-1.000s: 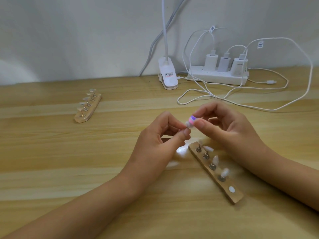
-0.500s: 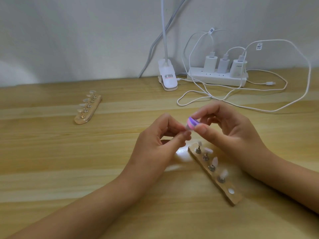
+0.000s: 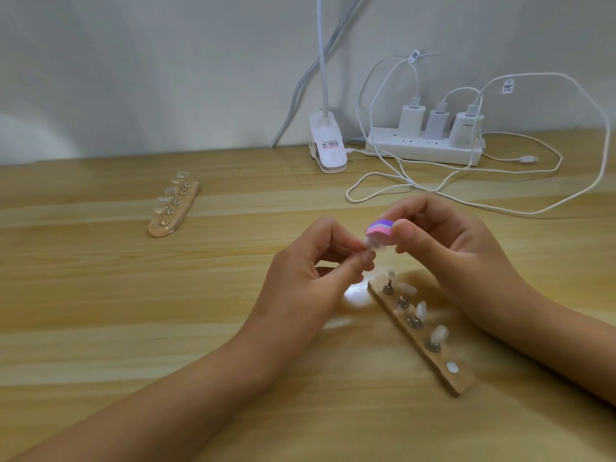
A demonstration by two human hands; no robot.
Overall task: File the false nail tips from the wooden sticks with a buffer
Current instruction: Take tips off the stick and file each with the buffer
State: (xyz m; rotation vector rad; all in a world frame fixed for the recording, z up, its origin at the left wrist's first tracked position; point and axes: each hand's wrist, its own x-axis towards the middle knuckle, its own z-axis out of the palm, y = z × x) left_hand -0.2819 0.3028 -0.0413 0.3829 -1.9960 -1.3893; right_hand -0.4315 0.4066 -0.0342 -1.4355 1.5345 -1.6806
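Holding buffer (image 3: 380,230) edge against nail tip (image 3: 376,248), near stick (image 3: 462,383).

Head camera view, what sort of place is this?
Probably a home or small-studio desk set up for nail work: a wooden table, a clip-on lamp, a power strip with chargers, and wooden sticks holding false nail tips.

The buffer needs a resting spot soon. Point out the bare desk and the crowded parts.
Bare: the wide stretch of desk between the far stick and the left hand; also the front edge just before the near stick. Crowded: back right, where the power strip and looping cables lie, and under the right hand.
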